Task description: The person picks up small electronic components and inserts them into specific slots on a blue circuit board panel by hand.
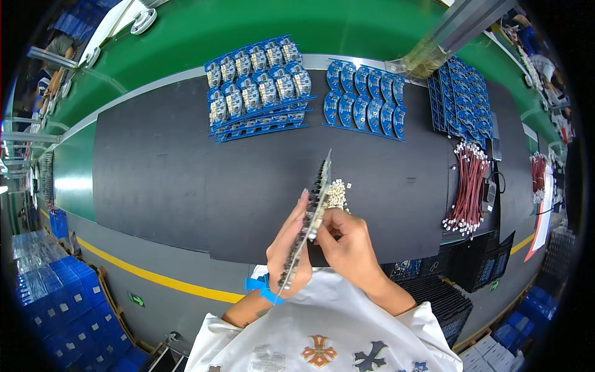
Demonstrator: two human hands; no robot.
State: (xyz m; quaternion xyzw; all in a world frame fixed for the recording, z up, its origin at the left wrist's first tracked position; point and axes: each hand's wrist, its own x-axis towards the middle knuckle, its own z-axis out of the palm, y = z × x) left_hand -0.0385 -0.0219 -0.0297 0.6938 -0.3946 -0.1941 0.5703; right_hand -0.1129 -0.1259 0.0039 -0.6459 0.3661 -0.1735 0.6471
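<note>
Gripped by the left hand (285, 243), a circuit board panel (314, 214) is being held on edge, its dark-studded side turned to the palm, its far end tipped up over the black mat (161, 173). Onto the other face the right hand (352, 240) is brought, thumb and fingers bunched narrow by white connectors (312, 235); whether 1 is actually pinched there cannot be told, as the fingertips are partly hidden. Just beyond the right knuckles, loose cream connectors (336, 194) are heaped on the mat. Along the far edge, 3 groups of blue boards are laid out: a left stack (259, 84), a middle stack (365, 102) and a right stack (462, 99), with red wires (468, 189) bundled below the last. Around the left wrist, a blue band (263, 288) is worn.
</note>
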